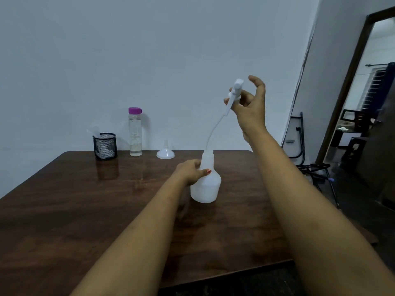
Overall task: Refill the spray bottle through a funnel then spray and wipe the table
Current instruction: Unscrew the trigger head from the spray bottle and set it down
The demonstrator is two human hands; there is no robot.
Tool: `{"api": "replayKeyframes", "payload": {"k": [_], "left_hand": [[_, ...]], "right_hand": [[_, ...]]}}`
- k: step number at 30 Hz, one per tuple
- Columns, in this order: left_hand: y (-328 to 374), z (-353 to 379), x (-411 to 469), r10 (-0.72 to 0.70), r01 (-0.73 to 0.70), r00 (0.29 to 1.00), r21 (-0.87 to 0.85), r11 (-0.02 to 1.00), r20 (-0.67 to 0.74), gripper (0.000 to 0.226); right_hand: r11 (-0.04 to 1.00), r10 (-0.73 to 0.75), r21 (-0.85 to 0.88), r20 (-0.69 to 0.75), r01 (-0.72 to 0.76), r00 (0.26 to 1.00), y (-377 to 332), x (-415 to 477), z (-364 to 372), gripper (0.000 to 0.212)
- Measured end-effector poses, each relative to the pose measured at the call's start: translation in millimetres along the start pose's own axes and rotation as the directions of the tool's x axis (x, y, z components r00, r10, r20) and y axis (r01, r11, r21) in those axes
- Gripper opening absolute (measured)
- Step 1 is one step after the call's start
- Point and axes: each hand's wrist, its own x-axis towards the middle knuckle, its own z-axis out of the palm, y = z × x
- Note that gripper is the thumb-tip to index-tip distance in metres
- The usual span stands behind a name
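Observation:
A white spray bottle (pixel 207 186) stands upright in the middle of the dark wooden table (pixel 85 199). My left hand (pixel 191 170) grips its neck. My right hand (pixel 249 105) holds the white spray head (pixel 234 90) lifted high above the bottle, and its thin dip tube (pixel 213 130) curves down into the bottle's open mouth. Behind the bottle, a white funnel (pixel 165 152) rests upside down near the table's back edge. Left of the funnel stands a clear water bottle with a purple cap (pixel 135 133).
A black mesh cup (pixel 105 146) holding a white cloth stands at the back left of the table. A grey wall runs behind the table. To the right are a folded chair frame (pixel 299 135) and an open doorway (pixel 363 92).

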Motion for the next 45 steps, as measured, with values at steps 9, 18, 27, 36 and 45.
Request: {"api": "replayKeyframes", "payload": {"k": [9, 18, 27, 36, 45], "left_hand": [[10.6, -0.2, 0.0, -0.054, 0.054, 0.999, 0.134, 0.990, -0.004, 0.054], [13.1, 0.7, -1.6, -0.033, 0.043, 0.997, 0.137, 0.990, -0.076, 0.055], [18.0, -10.9, -9.1, -0.023, 0.019, 0.993, -0.035, 0.999, -0.118, 0.071], [2.1, -15.2, -12.7, -0.029, 0.013, 0.994, -0.150, 0.989, -0.101, 0.066], [-12.3, -12.2, -8.1, -0.047, 0.037, 0.997, -0.157, 0.987, -0.057, 0.059]], "right_hand": [[0.989, -0.070, 0.124, -0.114, 0.084, 0.991, -29.4, 10.5, -12.0, 0.070], [0.976, -0.036, 0.199, -0.238, 0.085, 0.971, -34.7, 13.8, -22.3, 0.069], [0.991, -0.080, 0.088, -0.232, 0.103, 0.969, -9.6, 3.9, -39.6, 0.058], [0.787, -0.078, -0.557, 0.339, 0.267, 0.937, 62.9, -39.6, -65.8, 0.075], [0.352, 0.246, -0.637, 0.770, 0.686, 0.589, 111.7, -79.4, -91.4, 0.056]]}}
